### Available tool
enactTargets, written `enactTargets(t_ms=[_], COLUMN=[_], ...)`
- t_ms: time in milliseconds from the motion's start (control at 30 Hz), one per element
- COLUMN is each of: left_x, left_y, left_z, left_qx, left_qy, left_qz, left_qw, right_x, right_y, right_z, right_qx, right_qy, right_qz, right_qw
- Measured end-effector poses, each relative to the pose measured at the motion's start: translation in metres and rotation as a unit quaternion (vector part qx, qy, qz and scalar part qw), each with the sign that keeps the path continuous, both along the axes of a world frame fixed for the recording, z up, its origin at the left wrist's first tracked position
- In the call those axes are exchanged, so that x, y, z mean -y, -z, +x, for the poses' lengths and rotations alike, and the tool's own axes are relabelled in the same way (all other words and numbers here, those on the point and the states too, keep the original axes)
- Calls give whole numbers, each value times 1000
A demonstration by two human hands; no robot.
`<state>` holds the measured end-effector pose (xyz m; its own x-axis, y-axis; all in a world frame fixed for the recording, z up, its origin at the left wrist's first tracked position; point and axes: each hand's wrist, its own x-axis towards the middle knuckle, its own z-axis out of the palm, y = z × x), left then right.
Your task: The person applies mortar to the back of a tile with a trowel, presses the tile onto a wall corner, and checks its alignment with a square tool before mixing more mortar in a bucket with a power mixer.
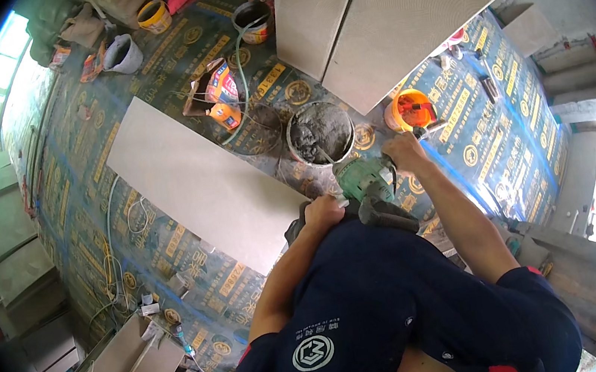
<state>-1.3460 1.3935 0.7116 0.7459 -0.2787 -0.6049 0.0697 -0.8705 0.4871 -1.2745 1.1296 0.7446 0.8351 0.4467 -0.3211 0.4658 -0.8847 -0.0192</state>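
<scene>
A green hand-held power mixer [362,177] is in front of my body, its shaft running into a bucket [290,128] of wet grey mortar [324,128]. My right hand [404,152] is closed round a grip on the mixer's right side. On the other side my left hand [325,211] is closed at the tool's left grip, most of which its fingers hide. The mixer's dark rear part [385,216] points back toward my dark blue shirt. Mortar covers the lower end of the shaft.
A long pale tile [200,184] lies left of the bucket; two large tiles [398,30] are ahead. An orange bucket [412,107] with red tools stands to the right. A hose [242,80] crosses the printed floor sheet. More buckets [123,55] stand at the far left.
</scene>
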Motion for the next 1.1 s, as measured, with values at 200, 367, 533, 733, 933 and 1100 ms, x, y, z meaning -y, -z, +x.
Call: enactTargets(t_ms=[200, 367, 533, 733, 933, 1100], left_x=[-2, -3, -2, -2, -1, 2], left_y=[-1, 0, -1, -15, -6, -5], left_z=[-2, -3, -1, 7, 9, 9], left_qx=[7, 10, 26, 29, 30, 38], left_qy=[-22, -17, -16, 2, 16, 13], left_qz=[-10, -1, -7, 21, 39, 25], left_qw=[1000, 1000, 1000, 999, 999, 999], right_x=[-7, -14, -9, -7, -3, 5], right_y=[-10, -20, -18, -17, -16, -4], right_z=[2, 4, 0, -8, -13, -14], right_qx=[-22, -43, 0, -22, -6, -19], right_qy=[4, 6, 8, 45, 65, 56], right_qz=[-22, -42, -18, -38, -16, -6], right_qw=[1000, 998, 1000, 998, 998, 998])
